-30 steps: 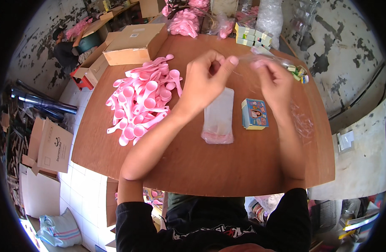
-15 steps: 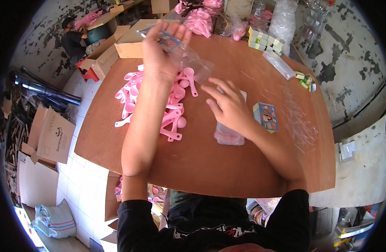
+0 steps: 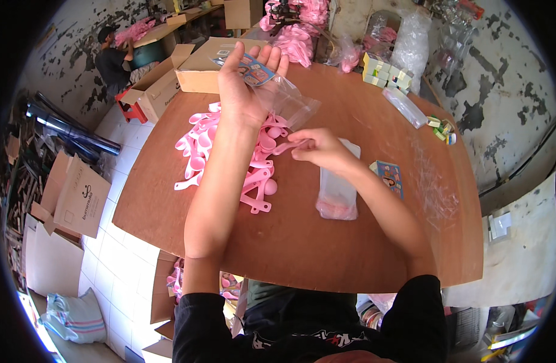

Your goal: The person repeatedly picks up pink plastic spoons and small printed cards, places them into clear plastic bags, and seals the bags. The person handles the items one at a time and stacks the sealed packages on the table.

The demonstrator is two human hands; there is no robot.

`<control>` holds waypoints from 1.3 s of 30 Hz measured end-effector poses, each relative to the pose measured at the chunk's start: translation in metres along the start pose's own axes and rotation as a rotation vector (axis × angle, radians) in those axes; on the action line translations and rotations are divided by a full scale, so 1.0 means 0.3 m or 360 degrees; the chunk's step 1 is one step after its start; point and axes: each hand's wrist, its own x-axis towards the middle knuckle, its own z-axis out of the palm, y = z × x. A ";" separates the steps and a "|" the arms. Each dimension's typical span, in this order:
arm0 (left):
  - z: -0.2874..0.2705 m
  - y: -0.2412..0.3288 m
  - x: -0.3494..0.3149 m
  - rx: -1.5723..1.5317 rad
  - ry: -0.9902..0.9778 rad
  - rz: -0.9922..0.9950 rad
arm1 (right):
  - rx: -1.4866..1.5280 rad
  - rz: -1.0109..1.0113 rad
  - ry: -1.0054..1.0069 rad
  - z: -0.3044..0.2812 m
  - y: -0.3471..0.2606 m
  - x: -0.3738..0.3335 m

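My left hand (image 3: 244, 100) is held palm up above the far side of a pile of pink spoons (image 3: 196, 162). It holds a clear plastic bag (image 3: 301, 109) with a blue printed card (image 3: 257, 71) in it; the bag's loose end hangs toward my right hand (image 3: 326, 150). The fingers of that hand are closed on the handle of a pink spoon (image 3: 282, 147) at the pile's right edge. A stack of clear plastic bags (image 3: 338, 190) lies beneath my right wrist. Just right of it is a small stack of blue printed cards (image 3: 389, 176), partly hidden by my forearm.
Clear plastic strips (image 3: 434, 187) are scattered at the table's right. Small pale green boxes (image 3: 377, 72), a long clear packet (image 3: 405, 107) and small rolls (image 3: 442, 130) lie far right. A cardboard box (image 3: 199, 78) stands at the far left. Another person (image 3: 113, 63) sits beyond.
My right hand has moved from above the bag stack to the spoon pile and taken a spoon's handle. My left hand still holds the bag, its card now tilted more into view.
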 end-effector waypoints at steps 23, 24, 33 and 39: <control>-0.040 -0.098 -0.018 0.0035 -0.0109 -0.0054 | -0.0961 -0.0930 0.0202 0.037 -0.100 -0.069; -0.039 -0.098 -0.017 -0.0006 -0.0120 -0.0072 | -0.0607 -0.0740 0.0172 0.011 -0.104 -0.088; -0.089 -0.220 -0.031 0.0032 0.0021 -0.0169 | 0.1373 0.0419 0.0179 -0.149 -0.230 -0.206; -0.099 -0.286 -0.044 0.0330 0.0068 -0.0102 | 0.1230 0.0133 0.0505 -0.217 -0.200 -0.218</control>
